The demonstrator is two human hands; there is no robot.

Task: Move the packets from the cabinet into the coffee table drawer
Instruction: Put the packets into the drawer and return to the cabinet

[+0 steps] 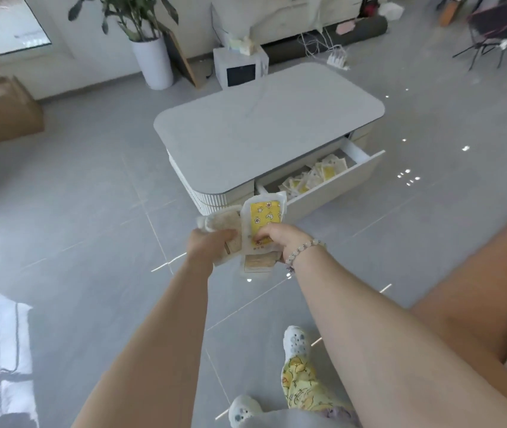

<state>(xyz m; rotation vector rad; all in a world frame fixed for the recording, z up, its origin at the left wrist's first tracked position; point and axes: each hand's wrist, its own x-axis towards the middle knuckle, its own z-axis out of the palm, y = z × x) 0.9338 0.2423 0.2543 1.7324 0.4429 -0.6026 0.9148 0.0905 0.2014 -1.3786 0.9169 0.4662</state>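
Carrying leg in progress: the left hand (pixel 212 244) has its fingers clamped round a bundle of packets (pixel 224 225), and the right hand (pixel 272 239) pinches a yellow packet (pixel 266 215) held upright just beside that bundle, fingers curled over its lower part. Both loads ride in the air above the floor (pixel 91 211), short of the coffee table (pixel 261 118). Its drawer (pixel 338 193) stands pulled open on the near side, with a heap of packets (pixel 310 177) lying inside. The cabinet is out of shot. Next, by my reading, comes closing in on that drawer, lowering both hands over the gap and letting the fingers go. The tabletop overhangs the drawer's rear, so the drop should aim at the exposed strip behind the front panel. Nothing seems to block the route, only glossy tiles and the person's own slippers (pixel 297 338). A potted plant (pixel 153 60), a cardboard box (pixel 2 109), a small white appliance (pixel 239 69) and a power strip (pixel 337 60) with cables sit beyond or beside the table, well apart from the path.
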